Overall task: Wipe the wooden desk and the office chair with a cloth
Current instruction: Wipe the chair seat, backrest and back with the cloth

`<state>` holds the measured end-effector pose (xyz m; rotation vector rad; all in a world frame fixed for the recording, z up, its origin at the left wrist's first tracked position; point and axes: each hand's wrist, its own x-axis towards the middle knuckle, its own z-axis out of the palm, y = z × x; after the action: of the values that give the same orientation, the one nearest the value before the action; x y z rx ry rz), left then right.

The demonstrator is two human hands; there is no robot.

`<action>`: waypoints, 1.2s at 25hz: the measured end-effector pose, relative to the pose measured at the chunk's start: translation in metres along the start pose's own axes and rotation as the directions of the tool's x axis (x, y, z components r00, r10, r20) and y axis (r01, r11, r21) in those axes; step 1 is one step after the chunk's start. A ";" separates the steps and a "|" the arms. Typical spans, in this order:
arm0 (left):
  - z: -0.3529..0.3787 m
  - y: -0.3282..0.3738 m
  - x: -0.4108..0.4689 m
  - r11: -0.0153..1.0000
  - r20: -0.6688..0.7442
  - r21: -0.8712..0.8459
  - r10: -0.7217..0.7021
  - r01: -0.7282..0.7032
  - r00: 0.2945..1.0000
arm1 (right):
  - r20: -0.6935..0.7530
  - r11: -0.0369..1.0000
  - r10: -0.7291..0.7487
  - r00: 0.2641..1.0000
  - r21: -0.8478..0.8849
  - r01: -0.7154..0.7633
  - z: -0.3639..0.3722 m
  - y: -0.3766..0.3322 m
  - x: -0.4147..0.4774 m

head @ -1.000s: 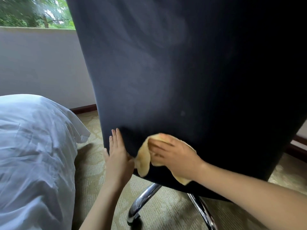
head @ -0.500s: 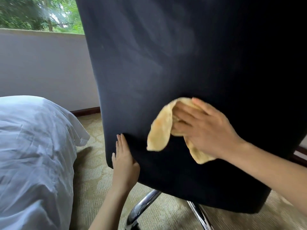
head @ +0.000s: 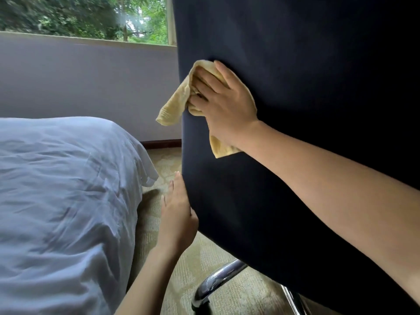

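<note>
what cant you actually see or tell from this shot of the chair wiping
Head view only:
- Wooden desk: not in frame.
- Office chair seat and front: hidden behind its own dark backrest; top cut off by the frame's upper edge.
- Chair base: mostly hidden by the backrest and cut by the bottom edge.
- Yellow cloth: middle covered by the right hand.
- Left hand: palm faces away, against the backrest edge.

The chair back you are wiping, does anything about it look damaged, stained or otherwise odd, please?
Nothing stands out. The dark chair back looks intact and unmarked. The right hand presses the yellow cloth near its left edge; the left hand rests on that edge lower down.
</note>
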<state>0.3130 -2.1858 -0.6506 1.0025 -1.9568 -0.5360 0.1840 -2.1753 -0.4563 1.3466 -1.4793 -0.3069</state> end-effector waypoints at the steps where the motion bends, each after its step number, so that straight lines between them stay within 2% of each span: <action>1: -0.004 -0.004 -0.001 1.000 -0.017 0.006 -0.022 0.022 1.000 | 0.015 1.000 -0.006 1.000 -0.004 0.006 0.003 -0.012 0.012; 2: -0.008 -0.008 -0.002 0.999 -0.026 0.011 -0.036 0.036 0.999 | 0.031 1.000 -0.009 0.999 0.001 0.009 0.007 -0.023 0.020; 5: -0.015 -0.014 -0.006 0.997 -0.018 0.046 -0.061 0.062 0.998 | 0.162 0.985 -0.035 0.986 0.172 0.007 0.020 -0.058 0.029; 8: -0.021 -0.020 -0.010 0.992 -0.005 0.093 -0.085 0.086 0.996 | 0.260 0.973 -0.233 0.937 0.051 0.227 0.039 -0.095 0.017; 13: -0.022 -0.033 -0.026 0.975 0.026 0.179 -0.142 0.135 0.990 | 0.332 0.910 -0.414 0.848 0.148 0.387 0.069 -0.151 -0.022; 19: -0.010 -0.035 -0.038 0.962 0.064 0.234 -0.157 0.138 0.986 | 0.330 0.835 -0.550 0.767 0.206 0.510 0.093 -0.191 -0.080; 24: 0.006 -0.013 -0.043 0.981 0.111 0.166 -0.121 0.102 0.986 | 0.258 0.775 -0.632 0.731 0.214 0.594 0.099 -0.188 -0.147; 26: 0.012 -0.001 -0.042 0.987 0.135 0.141 -0.091 0.072 0.987 | 0.249 0.750 -0.660 0.709 0.164 0.640 0.099 -0.179 -0.177; 28: 0.017 0.011 -0.040 0.991 0.157 0.131 -0.053 0.033 0.986 | 0.254 0.755 -0.649 0.717 0.102 0.648 0.100 -0.164 -0.209; 30: 0.020 0.021 -0.036 0.992 0.180 0.127 -0.018 -0.005 0.984 | 0.197 0.800 -0.597 0.778 0.073 0.596 0.098 -0.141 -0.236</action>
<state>0.2983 -2.1443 -0.6656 1.0710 -2.1722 -0.5264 0.1376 -2.0676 -0.7235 1.8179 -1.1740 -0.8800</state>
